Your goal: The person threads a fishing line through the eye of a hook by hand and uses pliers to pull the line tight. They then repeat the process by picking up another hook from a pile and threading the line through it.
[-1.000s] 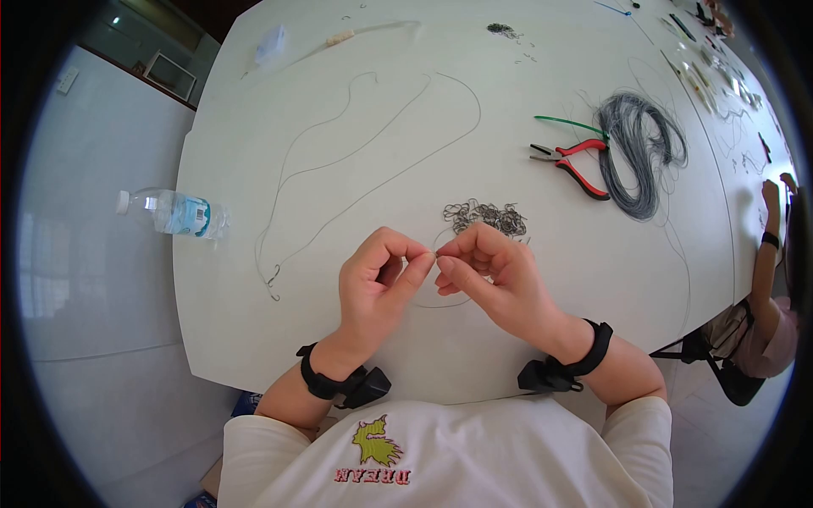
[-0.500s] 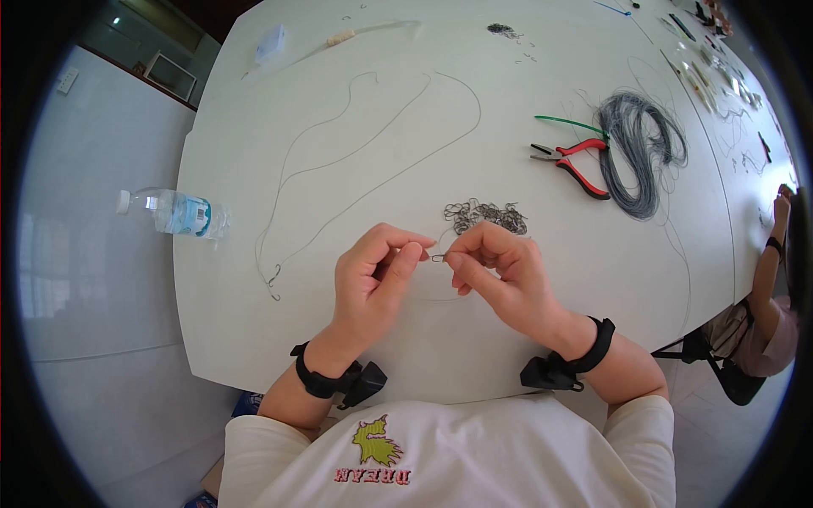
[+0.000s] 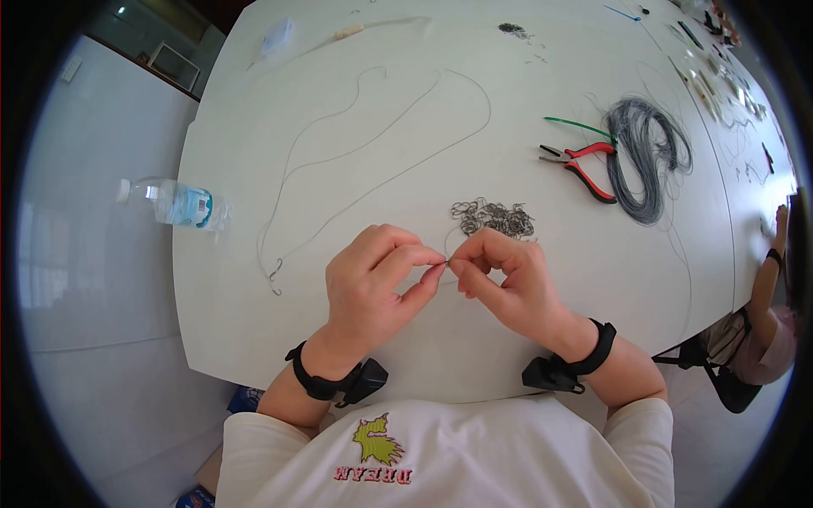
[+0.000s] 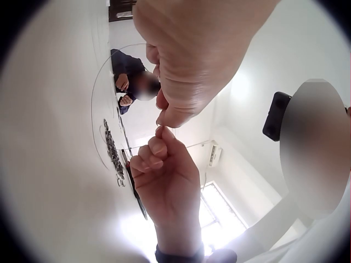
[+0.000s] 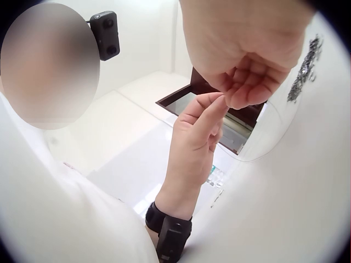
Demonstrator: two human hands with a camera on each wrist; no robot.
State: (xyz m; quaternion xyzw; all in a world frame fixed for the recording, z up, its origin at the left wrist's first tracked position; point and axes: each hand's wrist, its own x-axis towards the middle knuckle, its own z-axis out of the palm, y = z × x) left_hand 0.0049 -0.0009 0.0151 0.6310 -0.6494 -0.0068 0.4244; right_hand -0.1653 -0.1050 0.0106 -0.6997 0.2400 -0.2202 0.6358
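Note:
In the head view my left hand [image 3: 364, 279] and right hand [image 3: 515, 275] meet fingertip to fingertip over the white table, each pinching with thumb and forefinger. Between them is a tiny dark fish hook, mostly hidden by the right fingertips. A thin fishing line [image 4: 92, 109] bows out from the left hand in a wide arc, seen in the left wrist view. Just beyond the hands lies a heap of fish hooks [image 3: 495, 219]. To the left, long strands of line [image 3: 383, 190] are spread out, with hooks [image 3: 276, 271] at their near end.
Red-handled pliers [image 3: 590, 173] and a grey hank of line [image 3: 635, 165] with a green tie [image 3: 578, 127] lie to the right. A plastic bottle [image 3: 190, 206] lies at the left edge. Small dark pieces [image 3: 512, 30] sit far back. Another person's arm [image 3: 766, 279] is at right.
Half a second ago the fingertips were apart, with the hook showing at the right fingers. The left hand has since moved right and the fingertips meet again. The head view has shifted slightly.

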